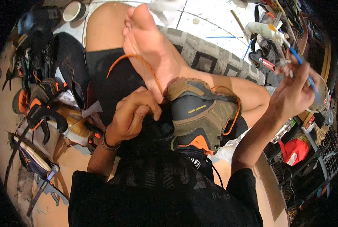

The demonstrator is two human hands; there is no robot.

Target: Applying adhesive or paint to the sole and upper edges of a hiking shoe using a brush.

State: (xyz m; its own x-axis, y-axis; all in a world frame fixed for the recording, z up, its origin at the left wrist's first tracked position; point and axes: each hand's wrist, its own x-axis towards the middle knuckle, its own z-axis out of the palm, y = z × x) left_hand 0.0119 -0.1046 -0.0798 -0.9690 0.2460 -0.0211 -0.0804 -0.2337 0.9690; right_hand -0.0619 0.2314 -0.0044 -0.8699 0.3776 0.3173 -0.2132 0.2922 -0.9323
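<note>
A brown and dark grey hiking boot with orange lining and an orange lace lies on its side in my lap, against my bare foot. Just left of the boot, my left hand is closed in a loose curl, and nothing shows in its fingers. An orange lace arches over the sole of my foot. Raised at the far right, my right hand is closed around a thin blue stick-like tool, its ends smeared by motion. A white bottle stands just beyond that hand.
To the left lie several shoes, a black insole and clamps. A white cup is at the far left. On the right are red-handled pliers, a red bag and a black wire rack. A patterned grey mat crosses behind my leg.
</note>
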